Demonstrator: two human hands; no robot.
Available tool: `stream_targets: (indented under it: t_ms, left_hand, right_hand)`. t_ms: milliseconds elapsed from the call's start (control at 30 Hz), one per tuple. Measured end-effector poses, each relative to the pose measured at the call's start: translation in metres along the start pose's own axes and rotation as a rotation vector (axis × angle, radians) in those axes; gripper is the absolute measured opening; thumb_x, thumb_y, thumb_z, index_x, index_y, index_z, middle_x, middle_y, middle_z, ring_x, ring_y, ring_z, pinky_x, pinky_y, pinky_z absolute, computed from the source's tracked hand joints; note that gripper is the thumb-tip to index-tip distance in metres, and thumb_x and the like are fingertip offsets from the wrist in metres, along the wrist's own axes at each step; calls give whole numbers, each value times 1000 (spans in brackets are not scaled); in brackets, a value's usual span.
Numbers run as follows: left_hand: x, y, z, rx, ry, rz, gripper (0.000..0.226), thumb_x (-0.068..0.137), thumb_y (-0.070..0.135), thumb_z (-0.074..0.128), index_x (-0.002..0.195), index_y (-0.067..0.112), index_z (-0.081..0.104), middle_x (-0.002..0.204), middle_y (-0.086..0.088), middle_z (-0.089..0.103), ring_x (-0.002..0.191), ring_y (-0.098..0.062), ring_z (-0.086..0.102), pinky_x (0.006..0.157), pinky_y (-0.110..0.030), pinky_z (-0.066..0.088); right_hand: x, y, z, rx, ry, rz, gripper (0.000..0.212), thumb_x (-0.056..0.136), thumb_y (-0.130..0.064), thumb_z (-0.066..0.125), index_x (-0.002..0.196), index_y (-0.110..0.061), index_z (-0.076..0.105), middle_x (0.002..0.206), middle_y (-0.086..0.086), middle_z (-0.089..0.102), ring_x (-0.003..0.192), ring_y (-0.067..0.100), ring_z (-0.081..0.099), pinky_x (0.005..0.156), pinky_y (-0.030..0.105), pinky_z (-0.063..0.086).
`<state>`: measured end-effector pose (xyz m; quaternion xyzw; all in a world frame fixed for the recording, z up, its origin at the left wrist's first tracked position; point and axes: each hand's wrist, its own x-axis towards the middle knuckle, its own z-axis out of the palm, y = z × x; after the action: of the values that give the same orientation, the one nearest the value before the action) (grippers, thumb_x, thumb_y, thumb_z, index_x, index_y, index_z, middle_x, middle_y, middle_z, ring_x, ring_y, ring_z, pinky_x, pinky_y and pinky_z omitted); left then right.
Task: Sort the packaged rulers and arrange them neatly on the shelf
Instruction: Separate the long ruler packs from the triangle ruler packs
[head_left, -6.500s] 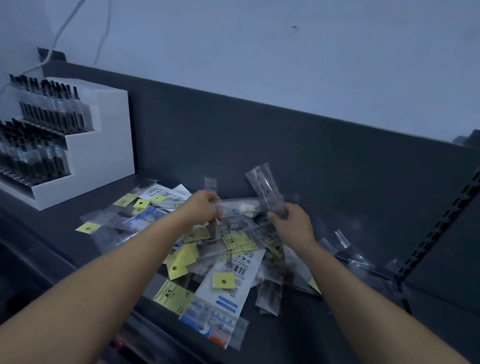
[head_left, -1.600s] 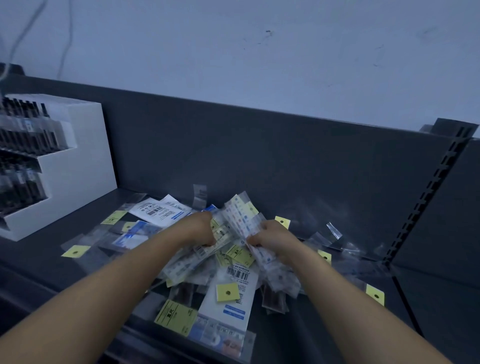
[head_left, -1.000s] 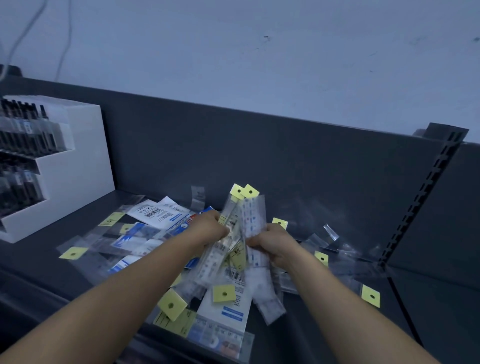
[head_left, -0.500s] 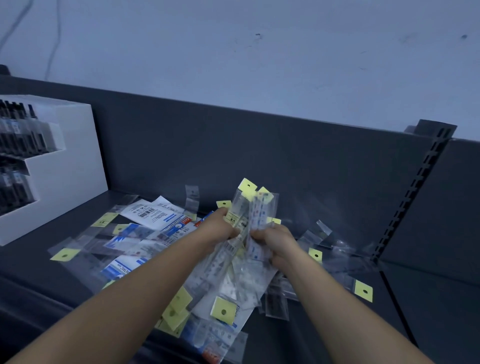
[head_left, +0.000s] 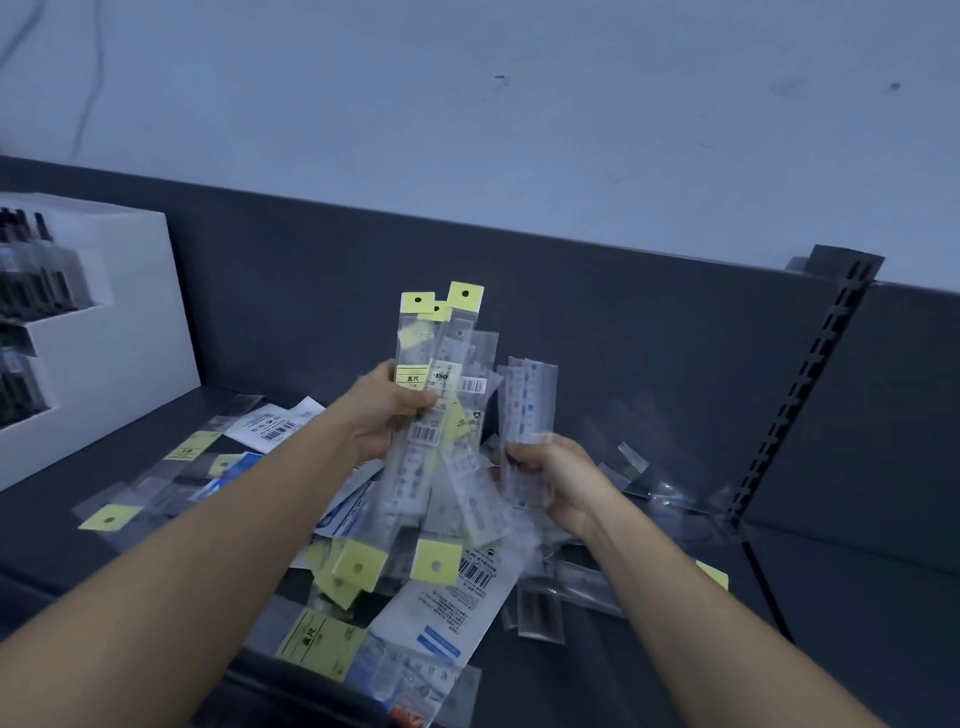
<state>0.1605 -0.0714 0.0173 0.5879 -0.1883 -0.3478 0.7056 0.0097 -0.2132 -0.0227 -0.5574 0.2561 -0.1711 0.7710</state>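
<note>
Display box (head_left: 130, 338) cropped left — print on packaged rulers (head_left: 441, 376) blurred

"ISO", "直尺" on held ruler packets (head_left: 441, 375)

I see one bundle of packaged rulers (head_left: 441, 395) held upright in my left hand (head_left: 382, 410) — clear sleeves with yellow hang tabs fanned at the top, barcodes and yellow labels facing me. A thinner clear-sleeved bundle (head_left: 527, 405) stands just beside it, gripped low down by my right hand (head_left: 558, 475). Below both, the loose pile (head_left: 447, 587) sprawls crisscross on the dark shelf (head_left: 597, 686) — clear, yellow-tabbed and white-and-blue packs overlapping, some reaching the front edge.
</note>
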Motion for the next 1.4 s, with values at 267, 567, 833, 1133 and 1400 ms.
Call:
stream_targets:
  t_ms: [267, 567, 833, 1133, 1400]
  left_hand:
    - [1, -8, 2, -71, -77, 10, 24, 90, -12, 49, 107, 1, 58, 90, -16, 69, 76, -27, 70, 63, -40, 61]
    - [-1, 5, -22, -151, -151, 41, 19, 92, -6, 46, 97, 10, 55, 74, -7, 65, 63, -19, 67, 57, -36, 58]
    - [-3, 3, -31, -156, -115, 47, 18, 93, -6, 46, 103, 3, 57, 85, -15, 70, 70, -24, 71, 56, -35, 58]
    - [-12, 2, -21, -129, -233, 66, 25, 93, -10, 40, 110, 1, 54, 88, -15, 70, 76, -25, 70, 62, -37, 59]
    - [-14, -1, 5, -92, -204, 105, 33, 93, -13, 41, 121, 1, 50, 101, -18, 67, 85, -28, 69, 68, -41, 58]
  right_hand:
    - [3, -7, 16, 107, -71, -97, 15, 87, 1, 63, 102, -2, 62, 88, 15, 74, 73, 24, 72, 61, 33, 59]
    - [10, -11, 8, 78, 170, -217, 33, 83, 3, 68, 112, -9, 60, 101, 14, 72, 87, 29, 71, 79, 47, 57]
    - [10, -14, 8, 73, 141, -224, 41, 83, 4, 66, 120, -11, 58, 116, 8, 69, 113, 26, 62, 107, 50, 41]
    - [6, -18, 20, 7, 120, -252, 29, 84, 6, 64, 107, -12, 62, 106, 7, 71, 103, 23, 65, 103, 42, 45]
    - [4, -22, 42, 55, 86, -262, 25, 80, 3, 71, 102, -4, 63, 97, 14, 74, 94, 31, 70, 89, 51, 55]
